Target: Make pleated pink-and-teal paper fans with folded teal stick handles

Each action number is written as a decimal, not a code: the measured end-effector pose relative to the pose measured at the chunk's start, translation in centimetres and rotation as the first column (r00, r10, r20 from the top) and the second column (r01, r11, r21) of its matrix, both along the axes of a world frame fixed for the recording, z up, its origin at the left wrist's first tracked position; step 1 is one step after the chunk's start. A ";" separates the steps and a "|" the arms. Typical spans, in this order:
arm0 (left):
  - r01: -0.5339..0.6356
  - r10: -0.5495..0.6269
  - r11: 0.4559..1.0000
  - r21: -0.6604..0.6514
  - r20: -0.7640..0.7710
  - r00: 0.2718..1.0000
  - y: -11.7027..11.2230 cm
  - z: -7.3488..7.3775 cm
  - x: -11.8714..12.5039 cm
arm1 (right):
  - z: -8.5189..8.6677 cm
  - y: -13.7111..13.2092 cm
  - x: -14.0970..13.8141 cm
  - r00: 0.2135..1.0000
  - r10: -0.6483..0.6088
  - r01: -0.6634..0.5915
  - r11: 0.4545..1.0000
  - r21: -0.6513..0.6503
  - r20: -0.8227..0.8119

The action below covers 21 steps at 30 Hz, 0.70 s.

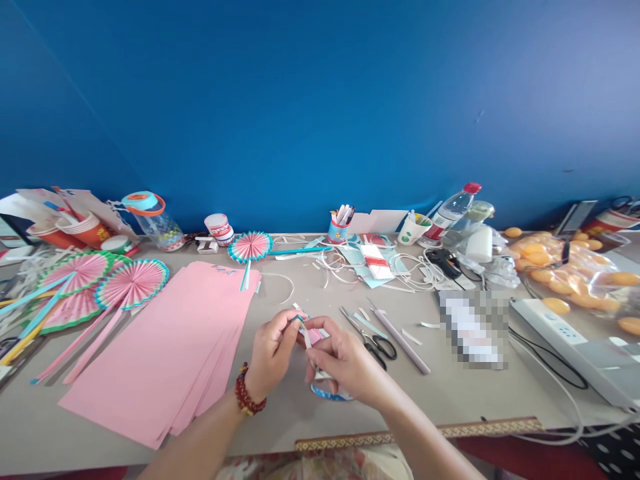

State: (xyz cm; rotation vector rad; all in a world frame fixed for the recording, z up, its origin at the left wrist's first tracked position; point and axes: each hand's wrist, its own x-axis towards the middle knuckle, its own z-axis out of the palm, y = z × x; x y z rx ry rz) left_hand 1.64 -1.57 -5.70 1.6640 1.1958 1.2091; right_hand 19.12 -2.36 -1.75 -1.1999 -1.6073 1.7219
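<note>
My left hand [275, 350], with a red bead bracelet at the wrist, is closed, pinching a small pink folded paper [316, 335] with a teal edge. The fingers of my right hand [347, 360] close on a narrow white strip [307, 338] lying against that paper. Much of the paper is hidden by both hands. Below my right hand, a blue-and-white ring [333, 395], which looks like a tape roll, is partly covered. Black-handled scissors [383, 348] and a pale purple pen-like tool [403, 340] rest just right of my hands.
Pink paper sheets [165, 353] lie at left beside finished paper fans [133, 285]. Another fan [250, 248] sits farther back. Paper strips, a pen cup [339, 230] and a bottle [453, 210] line the back. At right are a power strip [565, 347] and bagged orange balls [565, 270].
</note>
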 end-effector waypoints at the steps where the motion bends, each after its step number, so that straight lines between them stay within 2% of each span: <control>1: 0.006 -0.006 1.000 -0.004 -0.005 1.000 0.0 0.0 0.0 | 0.1 -0.1 -0.1 1.000 -0.007 0.007 1.000 0.002 0.009; 10: 0.022 -0.022 1.000 -0.007 -0.001 1.000 -0.2 0.3 0.1 | -0.2 -1.4 -0.8 0.990 -0.112 0.107 0.992 0.063 0.086; 21: 0.032 -0.032 0.999 -0.024 0.007 0.999 -0.3 0.2 0.1 | -1.0 -1.7 -0.6 0.985 -0.159 0.158 0.987 -0.018 -0.063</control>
